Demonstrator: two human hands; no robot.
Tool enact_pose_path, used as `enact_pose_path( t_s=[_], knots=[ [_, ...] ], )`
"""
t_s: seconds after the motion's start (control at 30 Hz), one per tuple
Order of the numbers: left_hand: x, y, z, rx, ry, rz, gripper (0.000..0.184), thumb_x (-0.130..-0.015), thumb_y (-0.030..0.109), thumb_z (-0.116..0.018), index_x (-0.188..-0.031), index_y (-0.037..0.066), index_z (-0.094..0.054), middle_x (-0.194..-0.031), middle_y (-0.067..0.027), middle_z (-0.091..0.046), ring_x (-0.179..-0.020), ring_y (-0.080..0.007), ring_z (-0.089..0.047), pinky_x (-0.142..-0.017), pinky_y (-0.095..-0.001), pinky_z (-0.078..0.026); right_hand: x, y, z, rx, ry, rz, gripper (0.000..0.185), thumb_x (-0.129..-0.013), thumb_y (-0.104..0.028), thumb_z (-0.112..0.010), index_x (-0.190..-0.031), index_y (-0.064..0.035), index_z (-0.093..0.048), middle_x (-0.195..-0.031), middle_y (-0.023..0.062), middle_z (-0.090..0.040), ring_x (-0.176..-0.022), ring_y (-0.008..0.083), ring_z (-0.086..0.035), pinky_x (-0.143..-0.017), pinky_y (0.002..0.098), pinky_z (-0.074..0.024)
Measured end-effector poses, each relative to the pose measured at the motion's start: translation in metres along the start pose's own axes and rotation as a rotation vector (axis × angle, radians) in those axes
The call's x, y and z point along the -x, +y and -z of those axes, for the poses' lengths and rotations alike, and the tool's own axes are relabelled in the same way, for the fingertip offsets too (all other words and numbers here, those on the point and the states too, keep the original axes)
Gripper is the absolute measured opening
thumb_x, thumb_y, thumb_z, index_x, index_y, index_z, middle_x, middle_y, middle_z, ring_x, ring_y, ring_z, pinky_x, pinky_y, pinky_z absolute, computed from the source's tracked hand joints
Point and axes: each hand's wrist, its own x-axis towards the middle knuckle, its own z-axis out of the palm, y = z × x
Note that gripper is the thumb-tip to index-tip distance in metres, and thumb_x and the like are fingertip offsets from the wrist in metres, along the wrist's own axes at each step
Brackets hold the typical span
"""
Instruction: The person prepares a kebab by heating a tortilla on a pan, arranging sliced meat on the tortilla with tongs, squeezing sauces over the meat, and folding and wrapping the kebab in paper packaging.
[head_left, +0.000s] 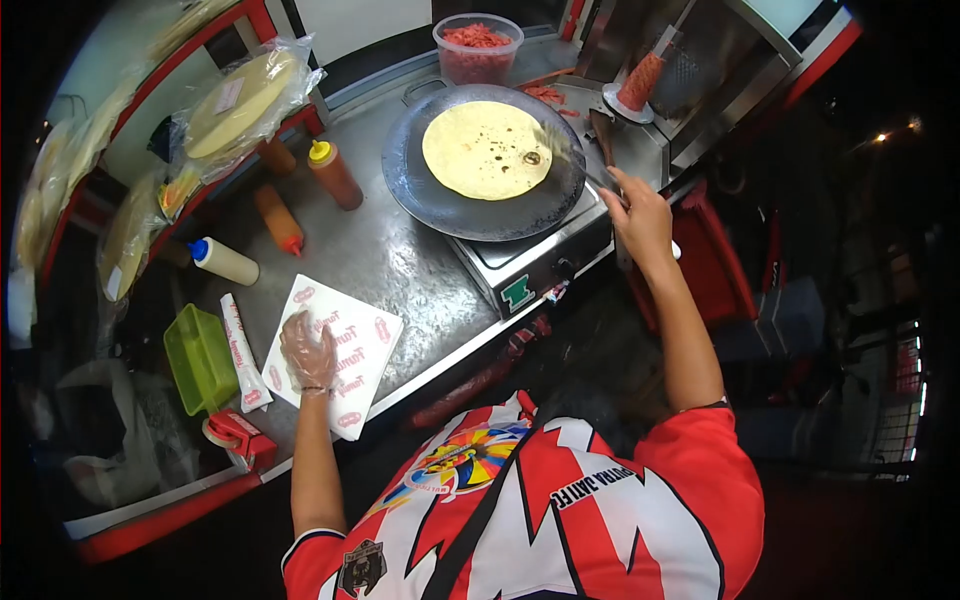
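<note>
A round flatbread [475, 150] with brown spots lies on the dark round griddle [420, 205]. My right hand [640, 220] is closed on the handle of a metal spatula [598, 180]; its far end is blurred by motion over the flatbread's right edge. My left hand [309, 350], in a clear plastic glove, rests with its fingers apart on a stack of white printed wrapping paper [350, 400]. Beside that stack lies a rolled wrap in the same printed paper [243, 352].
Sauce bottles [335, 175] lie and stand left of the griddle. A tub of red shredded filling [478, 45] and a vertical meat spit [640, 85] are behind it. A green basket [200, 360] and a red box [240, 440] sit at left; bagged flatbreads [245, 105] lie on the shelf.
</note>
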Motion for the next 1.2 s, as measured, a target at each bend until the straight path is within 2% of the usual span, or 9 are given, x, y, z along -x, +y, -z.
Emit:
enact_pose_path(
  t_s=[0.13, 0.27, 0.4, 0.57, 0.67, 0.77, 0.87, 1.03, 1.2],
  knots=[
    [0.003, -0.001, 0.002, 0.06, -0.006, 0.009, 0.05, -0.085, 0.024, -0.076, -0.129, 0.002, -0.063, -0.13, -0.0158, -0.058, -0.122, -0.0372, -0.055, -0.105, -0.0514, -0.044, 0.012, 0.006, -0.018, 0.122, -0.087, 0.094, 0.037, -0.095, -0.034, -0.071, -0.123, -0.0099, -0.071, -0.084, 0.0149, -0.066, -0.076, 0.0382, -0.067, -0.068, 0.0478, -0.052],
    [0.001, -0.006, 0.003, 0.093, 0.005, -0.003, 0.05, -0.085, 0.022, -0.076, -0.129, 0.002, -0.063, -0.129, -0.0159, -0.059, -0.122, -0.0373, -0.055, -0.105, -0.0511, -0.044, 0.006, -0.028, -0.001, 0.065, 0.007, -0.054, 0.036, -0.096, -0.034, -0.07, -0.122, -0.0095, -0.071, -0.088, 0.0164, -0.067, -0.082, 0.0396, -0.067, -0.071, 0.0492, -0.0527],
    [0.0, -0.004, 0.009, 0.103, -0.016, -0.014, 0.048, -0.087, 0.019, -0.075, -0.128, 0.0, -0.062, -0.128, -0.017, -0.058, -0.121, -0.0376, -0.055, -0.106, -0.0496, -0.044, 0.009, -0.02, -0.023, 0.197, -0.059, 0.015, 0.038, -0.095, -0.036, -0.072, -0.123, -0.0101, -0.071, -0.087, 0.015, -0.067, -0.078, 0.0381, -0.068, -0.069, 0.0468, -0.0529],
    [0.001, -0.007, 0.005, 0.161, -0.011, 0.036, 0.05, -0.083, 0.02, -0.076, -0.128, 0.003, -0.062, -0.129, -0.0134, -0.059, -0.121, -0.0358, -0.055, -0.105, -0.0502, -0.044, 0.007, -0.055, -0.021, 0.041, 0.129, 0.017, 0.036, -0.094, -0.035, -0.073, -0.122, -0.013, -0.072, -0.085, 0.0148, -0.067, -0.076, 0.0378, -0.068, -0.068, 0.0466, -0.0527],
    [0.003, -0.01, 0.003, 0.128, 0.014, -0.004, 0.05, -0.083, 0.02, -0.076, -0.128, 0.004, -0.062, -0.13, -0.0125, -0.058, -0.121, -0.0346, -0.055, -0.105, -0.0499, -0.044, 0.013, -0.034, -0.055, 0.116, -0.048, 0.041, 0.037, -0.093, -0.033, -0.074, -0.123, -0.0124, -0.072, -0.085, 0.0147, -0.068, -0.078, 0.0383, -0.068, -0.07, 0.047, -0.0537],
    [0.001, -0.008, 0.006, 0.14, -0.022, 0.044, 0.05, -0.084, 0.02, -0.076, -0.129, 0.003, -0.062, -0.13, -0.0131, -0.058, -0.122, -0.0347, -0.054, -0.106, -0.0501, -0.043, 0.004, -0.064, -0.033, 0.006, -0.011, -0.099, 0.037, -0.094, -0.035, -0.072, -0.125, -0.0143, -0.072, -0.089, 0.0163, -0.07, -0.083, 0.0402, -0.069, -0.074, 0.0491, -0.055],
    [0.002, -0.005, 0.007, 0.189, -0.01, 0.047, 0.049, -0.085, 0.02, -0.075, -0.128, 0.003, -0.062, -0.13, -0.0138, -0.057, -0.123, -0.0351, -0.054, -0.106, -0.0506, -0.043, 0.007, -0.051, -0.046, 0.12, -0.143, 0.024, 0.038, -0.095, -0.037, -0.071, -0.125, -0.0138, -0.072, -0.088, 0.0156, -0.07, -0.081, 0.0389, -0.07, -0.073, 0.0488, -0.055],
    [0.003, -0.007, 0.003, 0.109, 0.013, 0.015, 0.05, -0.085, 0.021, -0.075, -0.129, 0.003, -0.062, -0.131, -0.0146, -0.056, -0.124, -0.0363, -0.053, -0.106, -0.051, -0.044, -0.002, -0.067, -0.031, -0.036, -0.019, -0.083, 0.04, -0.094, -0.037, -0.072, -0.126, -0.014, -0.072, -0.089, 0.0139, -0.07, -0.082, 0.0377, -0.07, -0.074, 0.0486, -0.0551],
    [0.0, -0.007, 0.001, 0.089, 0.004, 0.013, 0.052, -0.085, 0.022, -0.075, -0.131, 0.002, -0.062, -0.131, -0.0149, -0.056, -0.124, -0.0368, -0.053, -0.106, -0.051, -0.044, -0.008, -0.043, -0.036, 0.053, -0.083, 0.012, 0.04, -0.094, -0.037, -0.073, -0.126, -0.0133, -0.072, -0.089, 0.0136, -0.069, -0.078, 0.0367, -0.069, -0.07, 0.0465, -0.0547]
  ],
)
